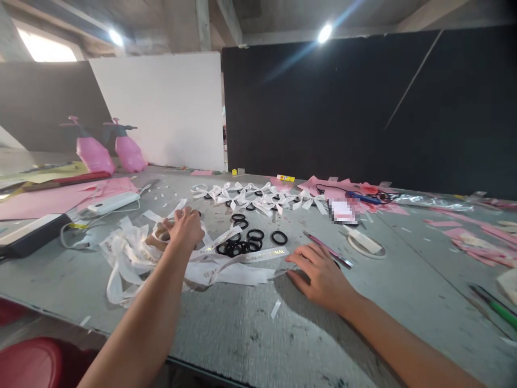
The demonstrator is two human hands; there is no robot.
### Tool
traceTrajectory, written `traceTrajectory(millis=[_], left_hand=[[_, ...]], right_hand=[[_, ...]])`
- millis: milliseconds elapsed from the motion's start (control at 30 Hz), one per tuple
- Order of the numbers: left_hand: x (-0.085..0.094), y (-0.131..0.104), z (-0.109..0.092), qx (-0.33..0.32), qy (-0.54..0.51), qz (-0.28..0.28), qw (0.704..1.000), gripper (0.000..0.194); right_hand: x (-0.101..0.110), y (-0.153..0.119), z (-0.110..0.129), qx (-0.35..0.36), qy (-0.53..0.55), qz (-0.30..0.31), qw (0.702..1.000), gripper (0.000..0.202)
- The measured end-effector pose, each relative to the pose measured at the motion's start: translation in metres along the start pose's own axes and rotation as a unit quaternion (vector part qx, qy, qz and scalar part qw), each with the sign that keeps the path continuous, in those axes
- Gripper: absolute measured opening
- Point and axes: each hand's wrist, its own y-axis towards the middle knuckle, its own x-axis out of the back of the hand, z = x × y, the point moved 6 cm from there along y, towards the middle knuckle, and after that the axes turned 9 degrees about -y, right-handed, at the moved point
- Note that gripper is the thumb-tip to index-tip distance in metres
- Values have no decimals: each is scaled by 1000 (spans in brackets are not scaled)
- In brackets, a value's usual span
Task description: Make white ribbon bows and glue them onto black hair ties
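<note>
Black and white partition panels (363,108) (161,108), bright window (46,46), ceiling lights (325,33), grey table (226,318), red stool (30,364).

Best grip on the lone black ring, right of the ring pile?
Probably the right side of the black ring's band, from above, one fingertip in the hole, one outside. It lies flat, open-centred; the pile sits left, a ribbon on the near side.
</note>
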Motion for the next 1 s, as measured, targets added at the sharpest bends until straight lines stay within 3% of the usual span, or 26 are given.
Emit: traceTrajectory(millis=[100,200,267,333,367,467,533,567,700,767,867,1000], left_hand=[[2,4,9,31,-3,3,1000,15],[16,4,0,49,-8,-43,998,35],[25,-4,-21,19,-30,-96,995,41],[31,-23,-58,-92,-99,-163,977,35],[28,-36,-79,-163,-130,-169,963,31],[7,-85,-142,-395,-215,-67,891,35],[-5,-113,-166,-479,-239,7,845,43],[-8,-122,-172,-495,-254,30,830,43],[-5,-122,-169,-475,-314,64,820,39],[-5,-112,-161,-433,-333,86,833,44],[-16,-97,-151,-351,-372,158,845,36],[-31,-90,-147,-277,-441,229,822,43]], right_hand=[[0,-1,0,-1,3,-6,1000,14],[2,-1,-2,-4,4,-25,1000,14],[5,-1,-3,-16,11,-48,999,12],[9,0,-3,-37,36,-72,996,11],[10,-1,-3,-55,54,-86,993,13],[17,-3,-1,-109,105,-135,979,43],[21,-4,4,-101,115,-154,976,57],[23,-4,7,-83,113,-155,978,54],[28,-2,9,-25,84,-131,987,24],[32,-3,3,-27,76,-135,987,26],[39,-6,-7,-51,71,-160,983,37],[44,-10,-17,-69,32,-187,980,41]])
